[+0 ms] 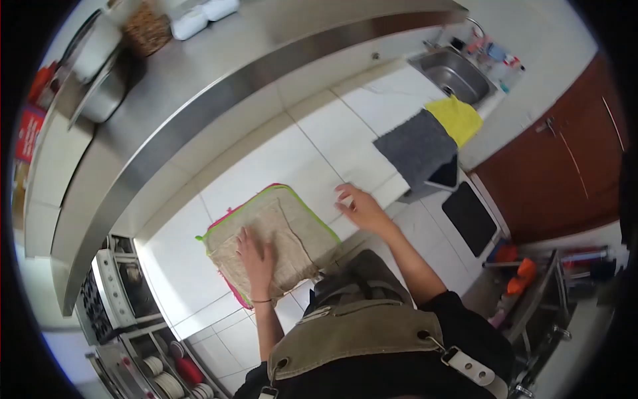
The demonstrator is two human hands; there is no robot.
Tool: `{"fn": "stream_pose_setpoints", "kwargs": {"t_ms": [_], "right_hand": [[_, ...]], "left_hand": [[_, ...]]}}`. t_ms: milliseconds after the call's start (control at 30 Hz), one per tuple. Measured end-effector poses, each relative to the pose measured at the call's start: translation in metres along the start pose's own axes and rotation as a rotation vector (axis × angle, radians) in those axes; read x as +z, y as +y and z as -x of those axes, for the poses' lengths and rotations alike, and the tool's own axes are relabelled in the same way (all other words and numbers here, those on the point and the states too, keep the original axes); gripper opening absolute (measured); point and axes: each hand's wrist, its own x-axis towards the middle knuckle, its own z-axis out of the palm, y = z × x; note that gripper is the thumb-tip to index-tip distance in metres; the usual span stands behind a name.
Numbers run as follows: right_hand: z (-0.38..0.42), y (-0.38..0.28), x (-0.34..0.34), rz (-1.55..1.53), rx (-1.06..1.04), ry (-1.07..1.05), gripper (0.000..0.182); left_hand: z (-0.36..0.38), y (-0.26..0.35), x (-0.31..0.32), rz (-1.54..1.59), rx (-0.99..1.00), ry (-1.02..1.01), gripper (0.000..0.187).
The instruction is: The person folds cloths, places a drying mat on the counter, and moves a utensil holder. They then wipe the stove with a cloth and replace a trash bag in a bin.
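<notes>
My left hand (254,261) lies flat with fingers spread on a folded beige cloth (284,247). That cloth rests on a larger pale cloth with bright green edging (319,223). Pink-red edging of another cloth (234,291) shows along the left side, beneath the others. The stack sits at the front edge of a white tiled counter (266,165), partly overhanging it. Off to the right of the stack, my right hand (364,211) is above the counter edge, loosely curved with fingers apart and nothing visible in it.
Farther right, a grey towel (419,146) and a yellow cloth (458,120) hang over the counter near a steel sink (453,72). A metal shelf (219,60) runs above the counter. A stove (123,279) and a dish rack (159,362) stand at the left.
</notes>
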Motion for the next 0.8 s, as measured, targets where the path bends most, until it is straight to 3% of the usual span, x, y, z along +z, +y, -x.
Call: {"fn": "stream_pose_setpoints", "kwargs": {"t_ms": [67,133,200,333,400,500,633,733,800], "right_hand": [[0.006,0.033,-0.028,-0.050,0.078,0.179,0.032],[0.012,0.048,-0.071,-0.014,0.168,0.217,0.029],[0.003,0.088,-0.115,0.099,0.044,0.386,0.026],[-0.036,0.172,-0.206,0.310,0.082,0.682,0.026],[-0.061,0.223,-0.243,0.414,0.120,0.742,0.029],[-0.086,0.246,-0.278,0.495,0.202,0.666,0.031],[-0.097,0.245,-0.289,0.558,0.273,0.507,0.036],[-0.097,0.243,-0.287,0.650,0.418,0.364,0.034],[-0.095,0.243,-0.288,0.699,0.493,0.285,0.033]], "left_hand": [[0.007,0.005,0.020,-0.141,-0.055,-0.074,0.063],[0.012,0.000,0.039,-0.338,-0.110,-0.043,0.066],[0.005,0.005,0.040,-0.327,-0.132,-0.054,0.066],[-0.011,0.044,0.043,-0.257,-0.271,-0.027,0.067],[-0.027,0.056,0.066,-0.152,-0.137,0.017,0.065],[-0.056,0.109,0.115,0.121,0.110,0.052,0.055],[-0.086,0.207,0.181,0.151,0.325,-0.045,0.054],[-0.087,0.255,0.234,0.120,0.264,-0.050,0.055],[-0.084,0.280,0.255,-0.200,0.218,0.045,0.055]]}}
